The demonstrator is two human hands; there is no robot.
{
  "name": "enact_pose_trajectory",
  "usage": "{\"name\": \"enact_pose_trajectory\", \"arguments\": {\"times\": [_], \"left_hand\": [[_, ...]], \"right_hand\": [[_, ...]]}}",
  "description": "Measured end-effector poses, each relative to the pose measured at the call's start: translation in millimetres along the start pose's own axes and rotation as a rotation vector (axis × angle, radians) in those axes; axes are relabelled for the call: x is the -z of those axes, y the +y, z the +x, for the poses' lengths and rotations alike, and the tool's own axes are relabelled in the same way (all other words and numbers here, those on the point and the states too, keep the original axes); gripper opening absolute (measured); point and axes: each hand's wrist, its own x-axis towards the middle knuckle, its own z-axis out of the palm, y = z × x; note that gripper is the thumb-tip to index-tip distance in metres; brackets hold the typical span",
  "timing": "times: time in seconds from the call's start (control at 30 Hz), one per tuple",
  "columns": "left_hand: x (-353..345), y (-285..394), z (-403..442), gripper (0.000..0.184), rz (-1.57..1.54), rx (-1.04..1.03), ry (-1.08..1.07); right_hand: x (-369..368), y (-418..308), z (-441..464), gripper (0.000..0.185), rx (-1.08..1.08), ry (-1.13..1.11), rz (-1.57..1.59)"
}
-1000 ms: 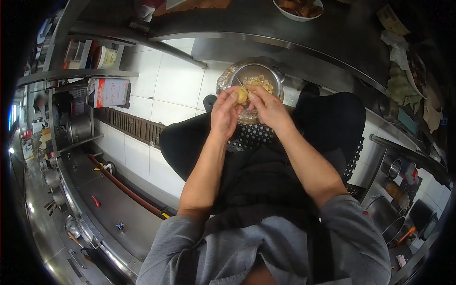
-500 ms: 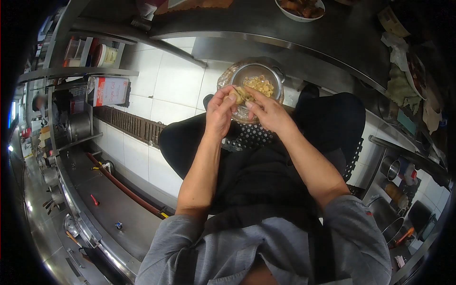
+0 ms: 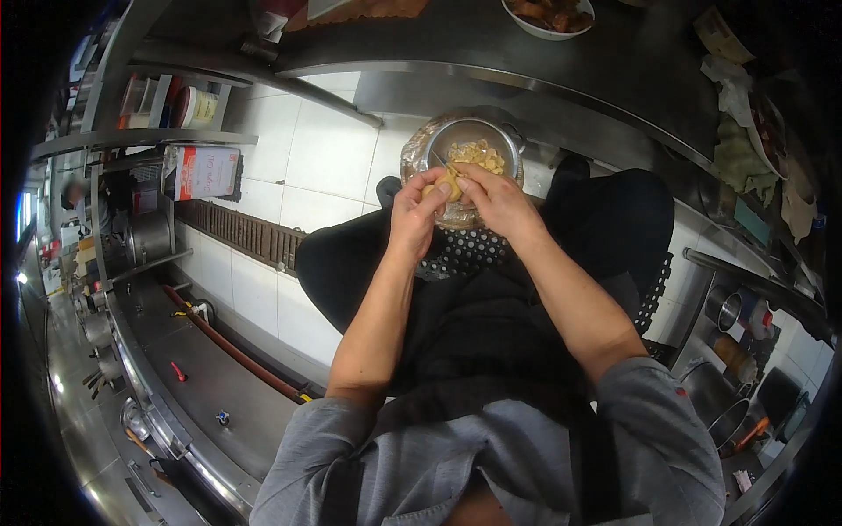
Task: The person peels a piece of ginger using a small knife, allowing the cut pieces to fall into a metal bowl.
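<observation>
Over the metal bowl [image 3: 431,147], my left hand [image 3: 413,209] has its fingers closed round a pale yellow lump of food [image 3: 448,185]. Close against it, my right hand [image 3: 500,200] is closed on what looks like a small knife [image 3: 439,159]; only a thin strip of blade shows past the fingers. The two hands meet at the lump, and the fingers partly hide it. Below them, several cut yellow pieces [image 3: 482,155] lie in the bowl. The bowl sits on a wrapped, brownish round support [image 3: 412,158].
A steel counter [image 3: 412,39] runs across the front, with a white bowl of brown food [image 3: 551,33] on it. At the left stand a red-and-white tin [image 3: 207,172] and shelving [image 3: 149,138]. A floor drain grate [image 3: 241,232] crosses the white tiles [image 3: 320,149].
My hands have turned the yellow lump and drawn closer together around it. The right fingers now bend over its top, and the thin blade shows more clearly.
</observation>
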Motion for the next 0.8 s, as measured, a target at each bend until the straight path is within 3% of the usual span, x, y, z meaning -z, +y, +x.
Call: {"name": "enact_pose_trajectory", "arguments": {"times": [0.03,0.1,0.2,0.3,0.5,0.73,0.8], "left_hand": [[-0.8,1.0,1.5,0.033,-0.002,0.001,-0.002],[-0.2,6.6,5.7,0.033,-0.087,-0.070,0.001],[0.8,13.1,4.2,0.031,-0.115,-0.106,0.000],[-1.0,16.9,1.2,0.032,-0.287,-0.065,0.008],[0.5,21.2,-1.8,0.036,-0.571,0.054,-0.115],[11.9,11.5,4.5,0.039,-0.615,0.089,-0.166],[16.6,11.9,5.9,0.043,-0.693,0.217,-0.180]], "right_hand": [[2.6,-5.3,-0.3,0.036,-0.002,0.001,-0.002],[3.5,-13.8,1.7,0.037,-0.348,-0.035,0.109],[-3.4,14.1,2.2,0.041,-0.156,0.075,0.015],[-6.1,24.9,5.1,0.045,-0.138,0.047,-0.005],[-3.6,18.3,5.9,0.045,-0.352,0.054,0.111],[-0.2,14.7,0.7,0.046,-0.286,0.078,0.135],[-2.2,24.6,3.1,0.051,-0.269,0.056,0.122]]}}
